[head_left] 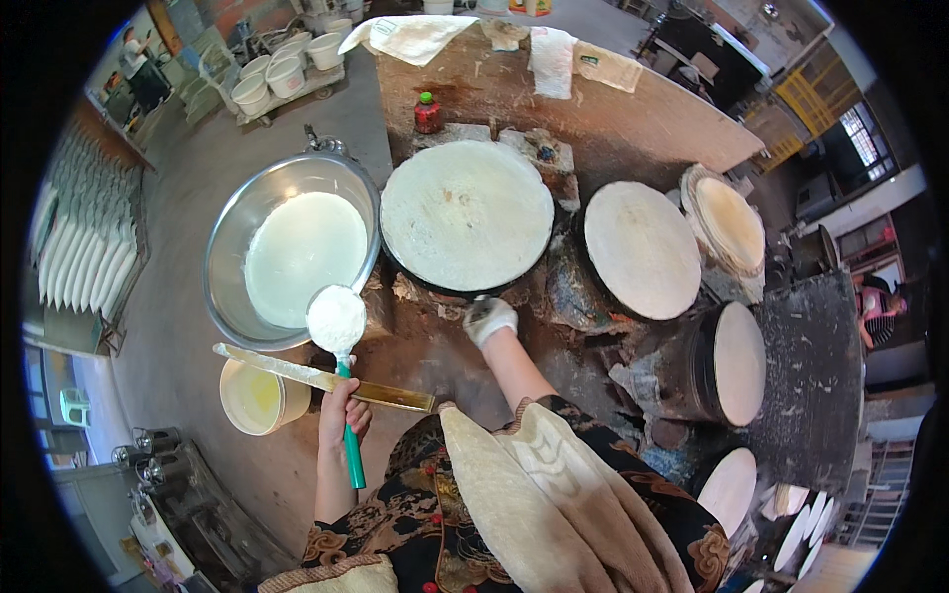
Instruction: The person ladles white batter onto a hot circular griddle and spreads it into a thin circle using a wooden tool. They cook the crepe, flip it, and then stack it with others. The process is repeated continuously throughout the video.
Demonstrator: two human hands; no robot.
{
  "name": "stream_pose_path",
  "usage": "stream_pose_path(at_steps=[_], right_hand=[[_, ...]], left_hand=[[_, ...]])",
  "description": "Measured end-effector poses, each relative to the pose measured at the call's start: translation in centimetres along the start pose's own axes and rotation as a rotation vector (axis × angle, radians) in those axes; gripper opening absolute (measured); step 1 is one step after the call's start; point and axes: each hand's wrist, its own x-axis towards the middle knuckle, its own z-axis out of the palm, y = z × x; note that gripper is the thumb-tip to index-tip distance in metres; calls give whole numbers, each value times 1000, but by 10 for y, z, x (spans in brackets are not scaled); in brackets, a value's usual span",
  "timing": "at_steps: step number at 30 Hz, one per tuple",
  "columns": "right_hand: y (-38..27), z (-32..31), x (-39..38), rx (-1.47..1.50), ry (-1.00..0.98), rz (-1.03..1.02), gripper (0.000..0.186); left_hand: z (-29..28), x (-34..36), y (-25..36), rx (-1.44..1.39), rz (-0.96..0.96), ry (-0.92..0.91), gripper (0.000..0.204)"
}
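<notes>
Presently we record our left hand (pixel 343 413) clamped on the green handle of a ladle (pixel 337 321) full of white batter, just beside the steel batter basin (pixel 229 240). Our gloved right hand (pixel 489 318) touches the near rim of the griddle (pixel 467 214) beside that basin; whether it grips anything, we cannot tell.

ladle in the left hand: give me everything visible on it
The green-handled ladle has a round bowl heaped with smooth white batter and a straight green plastic-looking handle running down toward the person. The left hand grips the handle near its middle, the lower end sticking out below the fist. The bowl sits level beside the rim of the large metal basin of white batter. The handle crosses a long flat wooden stick.
</notes>
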Motion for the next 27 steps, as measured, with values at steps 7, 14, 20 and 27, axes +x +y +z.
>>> stream_pose_path(at_steps=[7,14,20,27], right_hand=[[-57,-19,14,-590,-185,167,21],[-2,1,3,-292,-109,479,28],[-34,0,-2,-344,-25,331,21],[-214,48,69,-505,-266,-239,13]], left_hand=[[22,16,-24,-176,41,45,10],[68,6,-45,-209,108,66,20],[71,-3,-60,-266,155,145,22],[72,-3,-68,-263,174,188,23]])
